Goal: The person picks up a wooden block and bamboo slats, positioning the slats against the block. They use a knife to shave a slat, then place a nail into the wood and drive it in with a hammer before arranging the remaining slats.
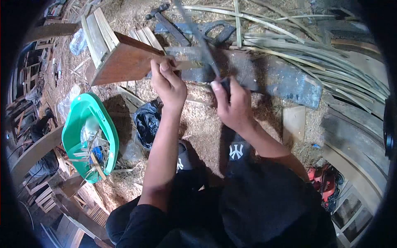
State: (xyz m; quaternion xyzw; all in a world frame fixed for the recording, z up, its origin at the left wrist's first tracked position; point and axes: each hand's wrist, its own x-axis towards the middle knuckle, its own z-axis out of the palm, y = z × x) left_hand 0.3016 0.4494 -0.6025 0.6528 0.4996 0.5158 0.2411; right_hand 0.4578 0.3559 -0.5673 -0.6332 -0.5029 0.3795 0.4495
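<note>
Dark clothing (273, 206) fills the bottom of the head view, with the person's two bare forearms reaching forward from it. Below the hands, dark footwear with a white interlocked-letter emblem (235, 152) rests on a floor strewn with pale shavings.

The left hand (168, 84) is curled closed, its fingers pinched on the near end of a short, narrow yellowish strip (190, 65), which points right toward the blade and shows over a long, weathered blue-grey plank (291, 84). The right hand (235, 102) is wrapped around the dark handle of a long, thin grey blade (198, 35), slanting up and left to the top edge and slightly blurred.

Just left of the left hand stands a tapered wooden piece with a reddish-brown face and pale slats (126, 62); whether the fingers touch its narrow end, I cannot tell. Beyond the plank lie a wooden-handled hammer with a dark head (171, 28) and a blue handsaw (221, 32). Long, thin pale-green strips (281, 47) lie bunched at the upper right.

Nearer the person, a crumpled black plastic bag (147, 124) sits beside a green plastic tub (111, 136) containing offcuts and a blue item. Farther right lies a red-and-black machine (324, 184), partly hidden.
</note>
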